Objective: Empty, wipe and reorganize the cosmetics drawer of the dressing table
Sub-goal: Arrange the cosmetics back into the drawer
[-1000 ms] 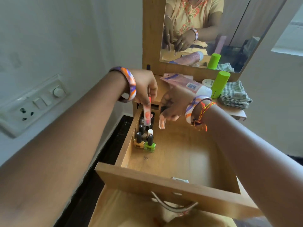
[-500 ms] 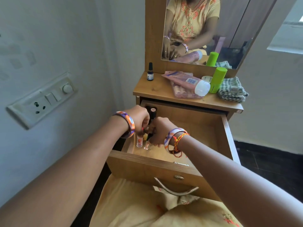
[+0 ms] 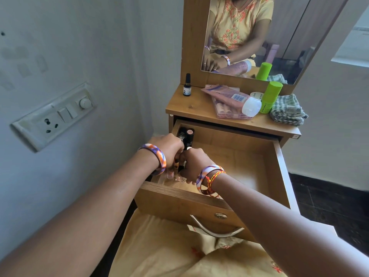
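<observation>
The drawer stands pulled out under the counter, and both hands have dropped from above it down into its front-left corner since a second ago. The left hand and right hand curl round small bottles there; exactly what each grips I cannot tell. Lipsticks stand at the back-left wall. So restocking seems underway, row by row along the left wall. The drawer floor to the right lies bare, giving room; the front panel and left wall crowd the wrists. A pink tube, green bottle and folded cloth wait above.
</observation>
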### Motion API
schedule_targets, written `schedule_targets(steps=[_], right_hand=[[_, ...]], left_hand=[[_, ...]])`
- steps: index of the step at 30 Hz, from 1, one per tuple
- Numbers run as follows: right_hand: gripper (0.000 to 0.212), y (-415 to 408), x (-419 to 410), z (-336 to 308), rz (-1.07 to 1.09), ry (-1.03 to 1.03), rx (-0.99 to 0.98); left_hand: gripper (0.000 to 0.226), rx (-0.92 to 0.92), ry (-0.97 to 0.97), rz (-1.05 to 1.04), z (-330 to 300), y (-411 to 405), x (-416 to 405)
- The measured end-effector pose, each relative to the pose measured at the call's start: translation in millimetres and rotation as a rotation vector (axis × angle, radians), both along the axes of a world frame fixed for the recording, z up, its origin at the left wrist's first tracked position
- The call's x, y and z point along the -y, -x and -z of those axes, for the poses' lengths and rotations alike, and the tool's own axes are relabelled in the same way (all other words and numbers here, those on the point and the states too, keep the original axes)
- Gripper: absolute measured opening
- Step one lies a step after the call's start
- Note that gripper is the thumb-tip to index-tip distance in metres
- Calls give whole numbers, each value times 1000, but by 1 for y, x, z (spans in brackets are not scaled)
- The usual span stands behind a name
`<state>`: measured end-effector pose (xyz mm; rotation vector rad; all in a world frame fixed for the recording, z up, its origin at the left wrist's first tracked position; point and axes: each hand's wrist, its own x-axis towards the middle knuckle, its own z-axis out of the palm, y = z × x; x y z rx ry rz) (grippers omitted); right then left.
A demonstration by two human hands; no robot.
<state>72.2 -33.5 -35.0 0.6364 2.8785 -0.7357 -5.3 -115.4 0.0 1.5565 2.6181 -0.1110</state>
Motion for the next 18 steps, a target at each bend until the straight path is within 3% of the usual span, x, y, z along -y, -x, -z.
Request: schedule_targets(steps=[9, 18], right_hand=[[31, -2, 2, -2, -13, 38, 28], [36, -5, 5, -6, -5, 80, 12]], left_hand=[[18, -63, -25, -7, 6, -1, 1], [15, -4, -34, -15, -4, 0, 4]])
